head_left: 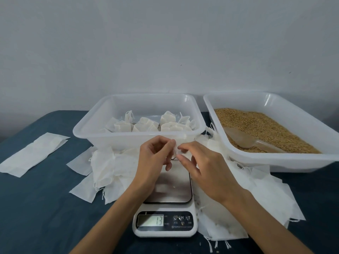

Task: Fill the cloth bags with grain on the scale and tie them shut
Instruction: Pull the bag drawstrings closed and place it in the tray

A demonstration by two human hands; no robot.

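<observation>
Both hands meet above the far end of the scale point(170, 191), whose display reads 13. My left hand point(154, 162) and my right hand point(205, 167) pinch the top of a small white cloth bag point(175, 152) between fingertips; most of the bag is hidden behind the hands. Several tied, filled bags point(146, 123) lie in the clear tub point(113, 138) behind. Brown grain point(260, 125) fills the white tray point(275, 160) at the right, with a translucent scoop point(244, 139) lying in it.
Empty flat cloth bags lie heaped left of the scale point(108, 169) and right of it point(247, 198). A separate flat bag strip point(33, 154) lies at far left on the dark blue tabletop point(45, 208). A grey wall stands behind.
</observation>
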